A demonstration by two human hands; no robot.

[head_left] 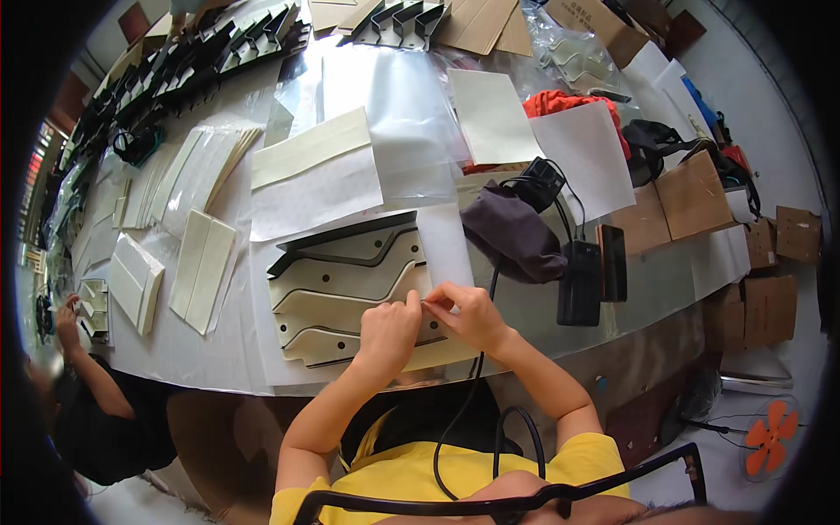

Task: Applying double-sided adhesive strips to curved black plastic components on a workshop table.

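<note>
A cream panel with dark wavy ribs lies on white sheeting at the table's near edge, right in front of me. It has several small dark holes. My left hand is closed over the panel's right part, fingers curled. Beside it, my right hand pinches thumb and fingertips together at the panel's right edge. The fingertips of both hands nearly meet there. Whatever lies between them is hidden or too small to make out.
Flat cream strips in clear wrap lie to the left. A dark cloth pouch, a black power bank with cables and a phone lie to the right. Dark ribbed parts stand behind. Another person's hand works at far left.
</note>
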